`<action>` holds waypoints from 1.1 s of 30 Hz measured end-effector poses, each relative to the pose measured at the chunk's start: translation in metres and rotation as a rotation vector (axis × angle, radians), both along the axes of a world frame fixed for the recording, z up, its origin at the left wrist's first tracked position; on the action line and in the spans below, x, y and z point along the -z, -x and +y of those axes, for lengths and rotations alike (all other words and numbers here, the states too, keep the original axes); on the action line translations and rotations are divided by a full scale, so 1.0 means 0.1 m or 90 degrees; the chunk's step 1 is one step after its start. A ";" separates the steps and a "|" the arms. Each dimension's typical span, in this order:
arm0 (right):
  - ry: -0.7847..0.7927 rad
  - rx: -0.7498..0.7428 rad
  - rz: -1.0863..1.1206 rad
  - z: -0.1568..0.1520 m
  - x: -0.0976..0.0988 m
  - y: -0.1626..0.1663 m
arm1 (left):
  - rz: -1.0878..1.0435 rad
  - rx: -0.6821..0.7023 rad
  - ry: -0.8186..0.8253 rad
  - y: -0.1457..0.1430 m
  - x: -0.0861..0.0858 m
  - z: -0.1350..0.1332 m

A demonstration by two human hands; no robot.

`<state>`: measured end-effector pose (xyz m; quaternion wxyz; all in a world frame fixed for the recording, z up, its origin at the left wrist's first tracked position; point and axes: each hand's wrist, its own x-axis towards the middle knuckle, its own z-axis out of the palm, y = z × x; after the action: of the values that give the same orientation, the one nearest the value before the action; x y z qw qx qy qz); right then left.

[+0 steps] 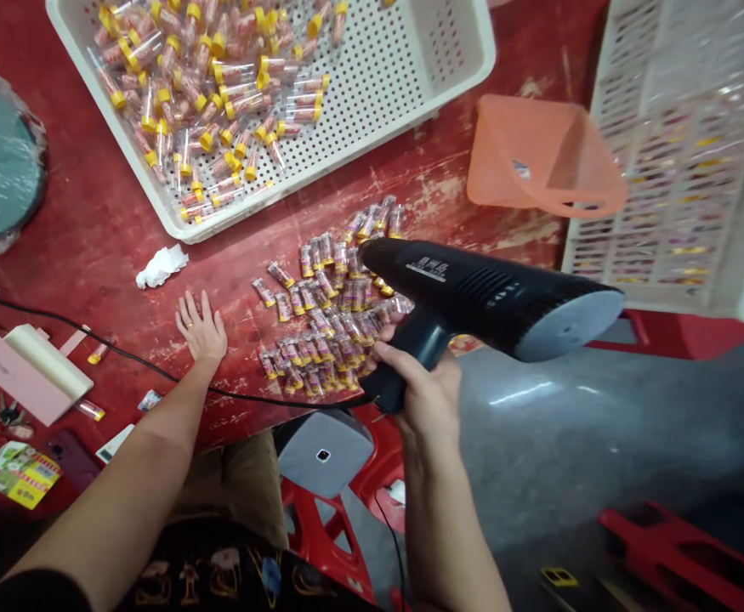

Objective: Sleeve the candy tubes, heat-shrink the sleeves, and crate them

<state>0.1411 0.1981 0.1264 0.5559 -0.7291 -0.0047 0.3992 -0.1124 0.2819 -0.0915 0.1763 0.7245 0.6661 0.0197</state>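
My right hand (426, 387) is wrapped round the handle of a black hair dryer (467, 285). Its nozzle points left, over a group of small clear tubes with yellow caps (317, 319) lying on the red table (244, 263). Some of those tubes are hidden beneath the dryer and my hand. To the left of the group, my left hand (201, 327) lies flat on the table with fingers spread, holding nothing. A black cord (263, 398) runs from the dryer's handle leftward, passing by my left wrist.
A white perforated basket (384, 93) holds many yellow-capped tubes at the back. Right of it are an orange scoop (512, 153) and white slatted crates (658, 293). Crumpled tissue (162, 266), a pink notebook (24, 378) and a phone (73, 455) lie left. Red stools (326, 544) stand below.
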 end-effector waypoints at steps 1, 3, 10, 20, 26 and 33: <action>-0.005 0.011 -0.013 0.03 0.02 -0.02 | 0.002 0.000 0.001 0.00 0.00 0.00; -0.025 0.032 -0.039 0.08 0.07 -0.06 | 0.002 -0.004 0.012 -0.01 0.00 0.01; -0.087 0.084 -0.082 0.22 0.22 -0.17 | 0.020 -0.002 0.030 -0.03 -0.03 0.01; -0.094 -0.016 -0.009 0.18 0.15 -0.23 | -0.032 0.036 -0.014 -0.04 -0.05 0.43; -0.078 0.013 -0.056 0.25 0.12 -0.38 | -0.029 0.091 -0.031 -0.15 -0.02 0.65; 0.000 -0.050 -0.019 0.39 0.19 -0.45 | -0.017 0.131 0.013 -0.01 -0.03 0.93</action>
<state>0.1858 0.2370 0.1078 0.5398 -0.7340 -0.0421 0.4099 -0.1109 0.3754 -0.0880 0.1938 0.7868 0.5860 0.0042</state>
